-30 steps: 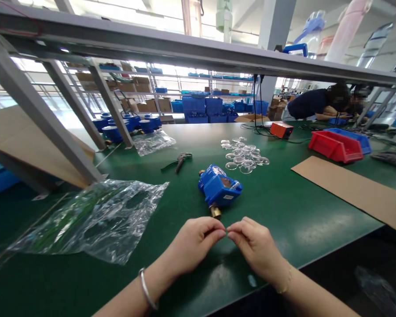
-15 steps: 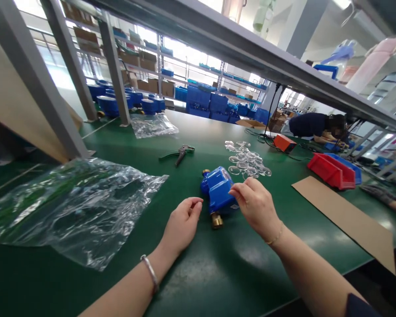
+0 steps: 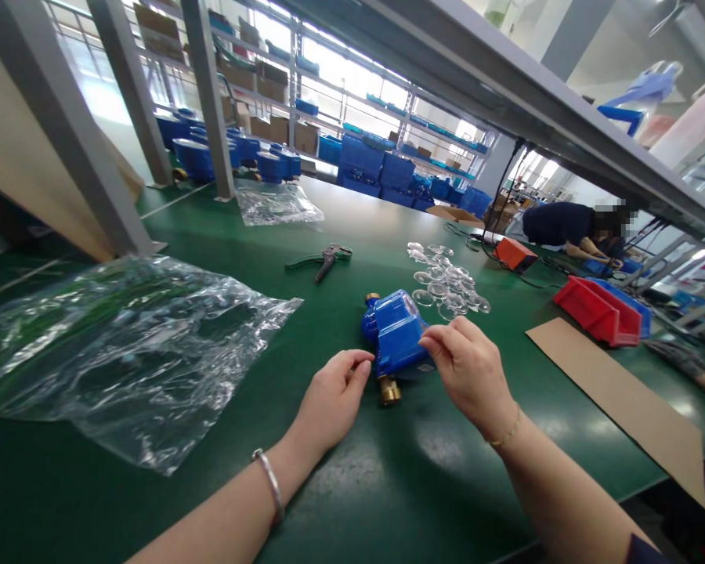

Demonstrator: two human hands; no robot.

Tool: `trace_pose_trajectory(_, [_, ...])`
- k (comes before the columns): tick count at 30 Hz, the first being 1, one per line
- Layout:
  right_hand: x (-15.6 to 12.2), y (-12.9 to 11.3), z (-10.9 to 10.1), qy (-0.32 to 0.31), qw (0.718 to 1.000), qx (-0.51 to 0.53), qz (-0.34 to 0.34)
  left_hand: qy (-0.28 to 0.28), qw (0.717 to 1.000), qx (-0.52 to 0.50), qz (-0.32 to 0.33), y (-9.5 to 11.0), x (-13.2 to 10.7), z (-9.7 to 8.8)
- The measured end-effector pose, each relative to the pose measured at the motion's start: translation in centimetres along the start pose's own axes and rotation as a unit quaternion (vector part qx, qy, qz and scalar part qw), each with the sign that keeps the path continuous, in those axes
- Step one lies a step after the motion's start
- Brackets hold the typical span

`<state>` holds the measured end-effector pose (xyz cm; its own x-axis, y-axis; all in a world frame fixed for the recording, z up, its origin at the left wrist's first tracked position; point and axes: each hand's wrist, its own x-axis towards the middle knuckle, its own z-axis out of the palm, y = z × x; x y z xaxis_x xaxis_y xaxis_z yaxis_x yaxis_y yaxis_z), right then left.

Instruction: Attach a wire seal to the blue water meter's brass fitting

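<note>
A blue water meter (image 3: 395,337) with brass threaded ends lies tilted on the green table between my hands. My left hand (image 3: 334,395) is at its lower left side, thumb and fingertips drawn together close to the casing; anything between them is hidden. At the meter's right edge, my right hand (image 3: 470,372) is closed in a pinch, and what it grips is too small to make out. Behind the meter lie several clear round discs (image 3: 440,286), loosely heaped. Pliers (image 3: 324,260) with dark green handles rest farther back to the left.
A clear plastic bag (image 3: 153,360) spreads over the left of the table, with a smaller bag (image 3: 279,205) behind. Cardboard (image 3: 616,407), a red bin (image 3: 599,309) and an orange box (image 3: 514,254) are at right. A grey shelf beam (image 3: 446,86) crosses overhead. Another person (image 3: 564,223) leans over the far end.
The view has shifted and tilted slightly. My left fingertips have come closer to the meter's casing, while my right hand keeps its pinch at the meter's right edge.
</note>
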<state>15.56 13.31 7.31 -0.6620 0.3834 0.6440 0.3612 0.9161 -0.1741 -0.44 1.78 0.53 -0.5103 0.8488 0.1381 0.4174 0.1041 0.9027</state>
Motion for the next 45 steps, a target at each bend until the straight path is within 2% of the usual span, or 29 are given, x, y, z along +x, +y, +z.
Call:
trace_pose_trajectory(8, [-0.3, -0.3, 0.9, -0.009, 1.000, 0.013, 0.010, -0.013, 1.000, 0.002, -0.002, -0.4, 0.1, 0.3])
trace_pose_trajectory(17, [-0.1, -0.2, -0.1, -0.004, 1.000, 0.002, 0.016, -0.020, 1.000, 0.005, -0.008, -0.3, 0.2, 0.3])
trace_pose_trajectory(31, [-0.1, -0.4, 0.0, -0.013, 1.000, 0.014, 0.020, -0.026, 1.000, -0.011, -0.014, 0.0, 0.1, 0.4])
trace_pose_trajectory(40, [0.0, -0.4, -0.1, -0.022, 0.999, 0.013, 0.030, -0.022, 0.998, -0.053, -0.026, -0.4, 0.2, 0.4])
trace_pose_trajectory(45, [-0.3, -0.9, 1.1, -0.046, 0.999, -0.012, 0.026, -0.038, 0.990, -0.126, -0.042, 0.2, 0.2, 0.9])
